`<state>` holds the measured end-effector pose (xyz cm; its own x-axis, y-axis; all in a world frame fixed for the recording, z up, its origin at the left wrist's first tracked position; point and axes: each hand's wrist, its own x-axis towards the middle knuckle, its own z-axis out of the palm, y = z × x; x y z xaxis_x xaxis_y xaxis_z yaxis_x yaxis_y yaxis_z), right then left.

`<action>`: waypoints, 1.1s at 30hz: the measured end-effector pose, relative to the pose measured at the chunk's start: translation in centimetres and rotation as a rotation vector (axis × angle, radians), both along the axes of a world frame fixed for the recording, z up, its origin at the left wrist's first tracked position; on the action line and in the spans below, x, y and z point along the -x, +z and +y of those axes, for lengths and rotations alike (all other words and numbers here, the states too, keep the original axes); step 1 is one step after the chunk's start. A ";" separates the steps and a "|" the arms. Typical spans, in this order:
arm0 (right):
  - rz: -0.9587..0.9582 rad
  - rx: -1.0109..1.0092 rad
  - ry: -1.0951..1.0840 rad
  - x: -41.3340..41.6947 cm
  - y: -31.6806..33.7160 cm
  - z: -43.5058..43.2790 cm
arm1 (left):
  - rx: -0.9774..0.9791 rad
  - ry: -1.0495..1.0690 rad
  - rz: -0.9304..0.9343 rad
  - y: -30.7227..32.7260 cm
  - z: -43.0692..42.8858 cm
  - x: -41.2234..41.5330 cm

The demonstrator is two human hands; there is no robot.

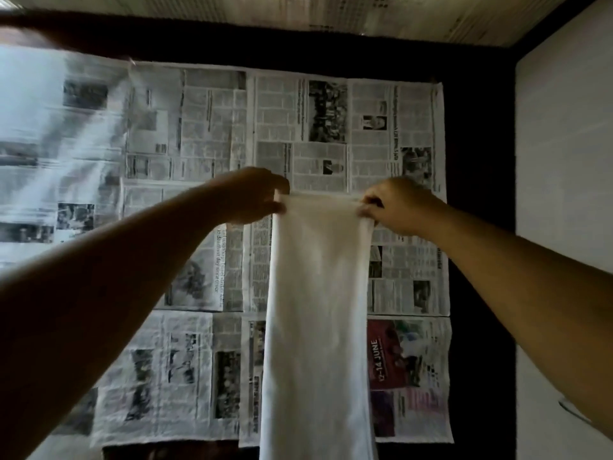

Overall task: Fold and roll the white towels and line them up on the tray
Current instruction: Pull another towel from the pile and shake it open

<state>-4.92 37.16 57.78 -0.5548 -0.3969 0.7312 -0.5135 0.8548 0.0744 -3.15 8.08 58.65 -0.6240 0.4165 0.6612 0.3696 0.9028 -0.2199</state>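
A person's left hand (255, 197) and right hand (398, 207) each pinched a far corner of the towel (318, 310), folded lengthwise over newspaper (205, 134); keeping corners level and taut would suit rolling.

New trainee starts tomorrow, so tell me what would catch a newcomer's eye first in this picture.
First comes the long, narrow white towel in the middle, running from the hands down to the bottom edge. The left hand and the right hand each pinch one of its top corners. Under it all, newspaper sheets cover the dark surface.
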 end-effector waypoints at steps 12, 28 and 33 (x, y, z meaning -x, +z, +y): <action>0.081 -0.051 0.025 2.0 -2.0 0.9 | 0.102 -0.032 0.080 -2.7 -0.7 1.1; -1.493 -0.301 -0.021 1.3 -39.7 -2.3 | 0.163 0.174 -1.548 -44.2 2.1 2.3; -0.738 -0.278 -0.303 5.3 -40.5 -2.7 | -0.138 0.127 -0.427 -42.9 2.9 4.4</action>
